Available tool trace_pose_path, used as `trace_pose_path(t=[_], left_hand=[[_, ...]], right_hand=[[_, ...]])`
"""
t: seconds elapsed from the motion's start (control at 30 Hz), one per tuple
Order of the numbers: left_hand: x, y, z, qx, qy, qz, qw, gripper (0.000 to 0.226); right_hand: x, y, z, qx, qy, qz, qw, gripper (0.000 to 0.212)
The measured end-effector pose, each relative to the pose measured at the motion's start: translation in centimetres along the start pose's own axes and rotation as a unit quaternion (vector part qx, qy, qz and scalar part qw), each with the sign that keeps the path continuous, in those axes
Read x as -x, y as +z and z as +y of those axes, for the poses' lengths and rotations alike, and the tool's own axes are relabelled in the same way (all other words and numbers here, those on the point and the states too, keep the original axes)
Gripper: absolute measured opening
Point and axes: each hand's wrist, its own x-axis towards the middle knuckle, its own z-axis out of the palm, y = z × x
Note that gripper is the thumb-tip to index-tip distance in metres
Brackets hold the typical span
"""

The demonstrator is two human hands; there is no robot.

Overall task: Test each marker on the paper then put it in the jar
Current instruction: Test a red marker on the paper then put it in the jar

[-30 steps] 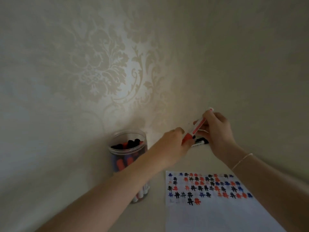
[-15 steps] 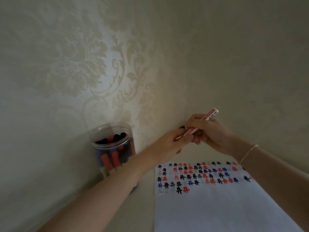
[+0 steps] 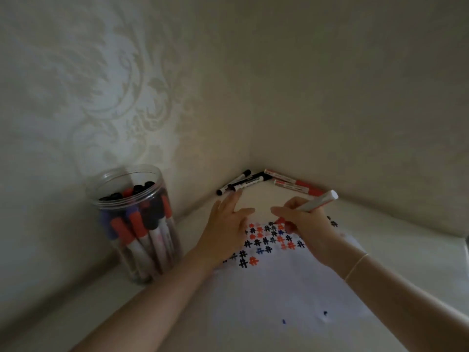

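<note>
The hands are seen near the middle of the frame, over the far edge of the paper. The right hand is closed around a marker, held like a pen; its grey-white barrel rises toward the upper right of the frame, while its red tip is pointed down and left onto the rows of hash marks. The left hand is laid flat with the fingers spread, pressed on the paper's upper left corner; nothing is gripped by it.

The relation that matters for the coming move is judged to be the one between the held marker and the jar. The jar stands upright at the left of the frame, against the patterned wall, well apart from the right hand and beyond the left forearm. The left hand is plainly nearer to it. The marker's long axis is tilted away from the jar, so a swing leftward and a turn toward upright would be needed before it could be dropped among the markers already standing inside.

Whether the tip is actually touching the paper cannot be told. The marker's cap is not seen in either hand.

A few untested markers are left lying in the far corner of the surface, just beyond both hands, black ones to the left and red ones to the right.
</note>
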Motion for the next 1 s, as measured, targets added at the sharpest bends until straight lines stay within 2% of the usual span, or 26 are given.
trace_pose_path(t=[0.1, 0.17, 0.3, 0.43, 0.63, 0.77, 0.9, 1.0], left_hand=[[1.6, -0.6, 0.5, 0.075, 0.019, -0.042, 0.996, 0.037], [2.7, -0.5, 0.3, 0.105, 0.004, -0.070, 0.992, 0.038], [3.2, 0.2, -0.1, 0.093, 0.003, -0.079, 0.992, 0.040], [3.1, 0.1, 0.2, 0.076, 0.004, -0.079, 0.994, 0.040], [3.0, 0.0, 0.2, 0.069, 0.013, -0.080, 0.994, 0.041], [3.0, 0.0, 0.0, 0.071, 0.007, -0.081, 0.994, 0.040], [3.0, 0.0, -0.1, 0.066, 0.006, -0.081, 0.994, 0.040], [3.0, 0.0, -0.2, 0.069, 0.007, -0.078, 0.995, 0.041]], right_hand=[[1.0, 1.2, 1.4, -0.024, -0.002, 0.011, 1.000, 0.029], [1.3, 2.0, 2.4, 0.019, -0.007, 0.031, 0.999, 0.029], [1.5, 3.1, 3.5, 0.138, -0.048, 0.088, 0.985, 0.029], [1.4, 3.1, 3.8, 0.162, -0.043, 0.109, 0.980, 0.023], [1.5, 3.3, 4.0, 0.191, -0.055, 0.106, 0.974, 0.019], [1.3, 3.5, 4.3, 0.211, -0.074, 0.122, 0.967, 0.024], [1.5, 3.4, 3.9, 0.167, -0.054, 0.095, 0.980, 0.017], [1.6, 3.7, 4.0, 0.184, -0.057, 0.083, 0.978, 0.020]])
